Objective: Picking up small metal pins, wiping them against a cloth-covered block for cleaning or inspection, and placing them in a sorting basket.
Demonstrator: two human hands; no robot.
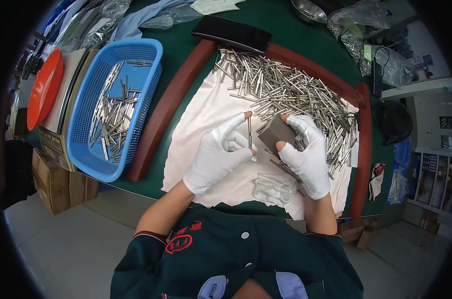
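A pale pink cloth point(191, 134) covers part of the dark-green tabletop point(175, 51). Over it, the fingers of the white-gloved left hand point(213, 157) pinch one slender silver metal pin point(250, 130); those of the white-gloved right hand point(306, 157) grip a grey rectangular block point(277, 132).

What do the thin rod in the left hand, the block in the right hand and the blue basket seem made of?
Thin rod: likely steel or similar metal, smooth, with a silvery shine.
Block: matte, plain grey-brown; perhaps abrasive stone or dense foam, unclear.
Blue basket: probably moulded plastic, evenly coloured, with perforated walls.
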